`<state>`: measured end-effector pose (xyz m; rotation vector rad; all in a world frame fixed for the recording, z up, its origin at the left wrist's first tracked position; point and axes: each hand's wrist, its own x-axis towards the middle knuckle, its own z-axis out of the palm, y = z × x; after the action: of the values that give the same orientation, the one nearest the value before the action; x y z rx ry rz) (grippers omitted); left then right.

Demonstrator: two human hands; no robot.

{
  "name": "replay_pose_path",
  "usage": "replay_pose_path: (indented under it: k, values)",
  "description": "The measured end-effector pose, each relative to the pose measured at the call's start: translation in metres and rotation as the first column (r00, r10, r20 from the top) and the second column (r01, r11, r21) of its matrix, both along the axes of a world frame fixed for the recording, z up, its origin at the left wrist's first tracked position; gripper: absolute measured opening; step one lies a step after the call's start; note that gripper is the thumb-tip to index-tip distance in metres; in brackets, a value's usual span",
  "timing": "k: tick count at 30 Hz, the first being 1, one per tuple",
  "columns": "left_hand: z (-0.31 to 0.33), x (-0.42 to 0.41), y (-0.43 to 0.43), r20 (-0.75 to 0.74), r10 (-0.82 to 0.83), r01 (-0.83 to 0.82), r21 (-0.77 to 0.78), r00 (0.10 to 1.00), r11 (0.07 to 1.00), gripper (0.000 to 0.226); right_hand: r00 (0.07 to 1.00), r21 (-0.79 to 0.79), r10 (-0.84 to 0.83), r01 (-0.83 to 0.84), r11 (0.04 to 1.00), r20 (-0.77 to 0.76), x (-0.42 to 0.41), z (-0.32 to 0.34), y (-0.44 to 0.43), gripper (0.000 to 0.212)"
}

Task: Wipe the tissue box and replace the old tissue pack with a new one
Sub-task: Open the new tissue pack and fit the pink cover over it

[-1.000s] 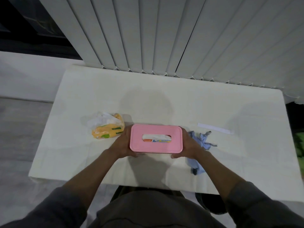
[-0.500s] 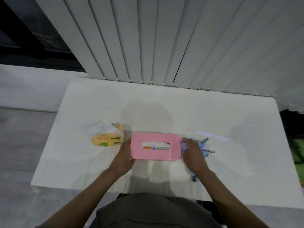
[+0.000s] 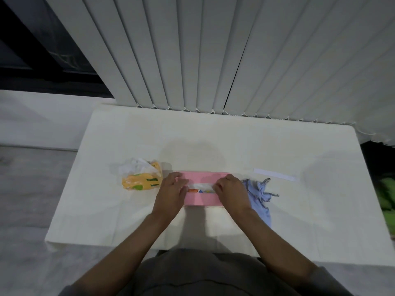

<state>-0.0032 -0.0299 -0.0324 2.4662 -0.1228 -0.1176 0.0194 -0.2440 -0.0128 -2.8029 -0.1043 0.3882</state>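
Both hands rest on the pink tissue box (image 3: 202, 199), left hand (image 3: 171, 194) and right hand (image 3: 232, 192) fingers curled at its slot, seemingly to draw out tissue; what they pinch, I cannot tell.

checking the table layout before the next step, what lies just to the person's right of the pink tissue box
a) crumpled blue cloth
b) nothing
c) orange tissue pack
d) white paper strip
a: the blue cloth lies crumpled right beside the pink tissue box, by the right hand; the white strip lies farther off.
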Motion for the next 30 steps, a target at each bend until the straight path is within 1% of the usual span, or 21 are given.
replay_pose_path:
  k: [3,5,7,9,12,14,15,18,20,22,25,27,28,30]
  values:
    - [-0.003,0.002,0.002,0.001,0.002,-0.002,-0.015,1.0,1.0,0.024,0.996,-0.074,0.033,-0.039,0.997,-0.083,-0.003,0.002,0.002,0.03]
    - [-0.005,0.002,0.001,-0.016,0.015,-0.016,-0.038,1.0,0.999,0.022,0.989,-0.096,0.062,-0.075,0.993,-0.135,-0.005,0.003,0.001,0.029]
    - [-0.006,0.004,0.001,-0.033,0.026,-0.028,-0.068,0.999,0.997,0.021,0.986,-0.087,0.084,-0.097,0.991,-0.147,-0.007,0.003,0.002,0.028]
    - [-0.006,0.008,0.0,-0.039,0.028,-0.031,-0.081,0.999,0.996,0.021,0.99,-0.019,0.073,-0.076,0.997,-0.123,-0.008,0.004,0.005,0.026]
    - [-0.004,0.014,-0.003,-0.037,-0.009,0.008,-0.03,0.999,1.0,0.023,0.996,0.155,-0.017,0.03,0.987,-0.089,-0.009,0.002,0.003,0.02]
    - [-0.003,0.013,-0.006,-0.024,-0.038,0.038,0.012,0.999,0.999,0.024,0.999,0.219,-0.034,0.042,0.975,-0.041,-0.01,0.0,-0.001,0.017]
    - [-0.003,0.013,-0.007,-0.014,-0.046,0.047,0.026,0.999,0.999,0.025,1.0,0.21,-0.009,0.01,0.978,-0.004,-0.011,-0.001,-0.002,0.017]
    - [-0.002,0.012,-0.009,-0.001,-0.05,0.05,0.042,0.999,0.998,0.023,0.986,0.094,0.122,-0.132,0.987,0.113,-0.019,-0.004,-0.006,0.012]
    - [-0.002,0.012,-0.011,0.019,-0.052,0.052,0.047,0.998,0.998,0.019,0.968,0.066,0.181,-0.195,0.979,0.172,-0.024,-0.007,-0.009,0.015]
    - [-0.002,0.014,-0.014,0.016,-0.038,0.037,0.042,0.999,0.998,0.016,0.964,0.052,0.184,-0.197,0.979,0.19,-0.024,-0.009,-0.009,0.016]
    - [-0.005,0.016,-0.016,-0.037,0.011,-0.011,-0.009,0.999,1.0,0.014,0.978,0.038,0.155,-0.161,0.986,0.137,-0.019,-0.012,-0.01,0.022]
    - [-0.005,0.017,-0.015,-0.061,0.017,-0.02,-0.047,0.998,0.999,0.012,0.97,0.025,0.192,-0.197,0.98,0.147,-0.015,-0.013,-0.01,0.026]
    - [-0.005,0.017,-0.014,-0.058,0.015,-0.019,-0.066,0.998,0.998,0.011,0.967,0.037,0.2,-0.208,0.977,0.156,-0.013,-0.012,-0.01,0.026]
    - [-0.006,0.016,-0.011,-0.043,0.022,-0.027,-0.114,0.999,0.993,0.011,0.973,0.118,0.15,-0.172,0.978,0.174,-0.011,-0.011,-0.008,0.021]
